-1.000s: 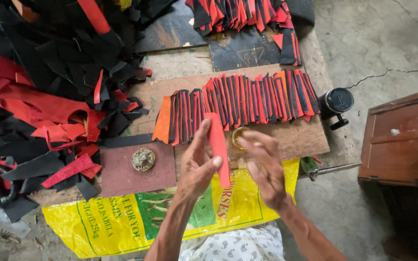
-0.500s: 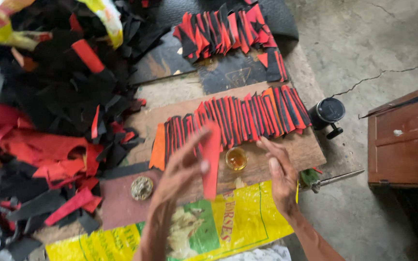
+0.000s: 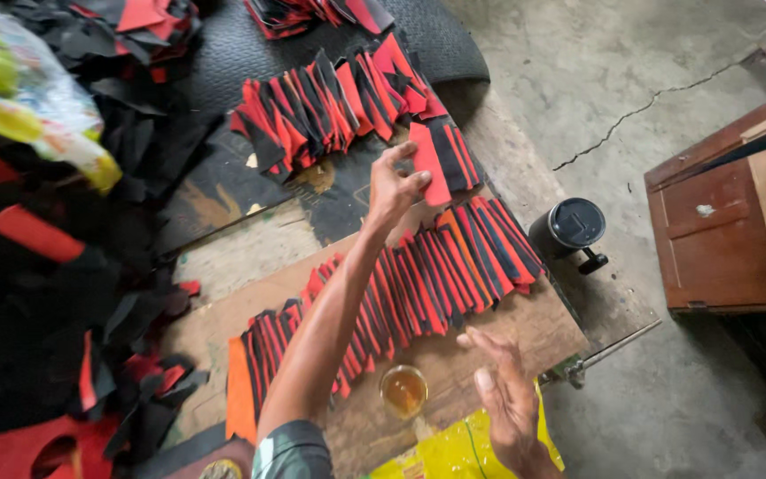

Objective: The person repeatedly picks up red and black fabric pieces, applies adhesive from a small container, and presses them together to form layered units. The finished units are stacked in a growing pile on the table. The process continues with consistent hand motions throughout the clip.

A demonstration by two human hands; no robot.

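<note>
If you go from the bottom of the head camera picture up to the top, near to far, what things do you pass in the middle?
Yellow sack → small glass cup of amber liquid → near row of red and black strips on the wooden board → left hand holding a red strip → far row of red and black strips.

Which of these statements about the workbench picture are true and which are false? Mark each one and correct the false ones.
1. The left hand holds a red strip. True.
2. The right hand grips a pair of scissors. False: it is open and holds nothing.
3. A small glass of amber liquid stands on the wooden board near the right hand. True.
4. The row of red and black strips on the board is stacked in one upright pile. False: the strips lie overlapping in a fanned row.
5. A black round container sits at the board's right edge. True.
</note>
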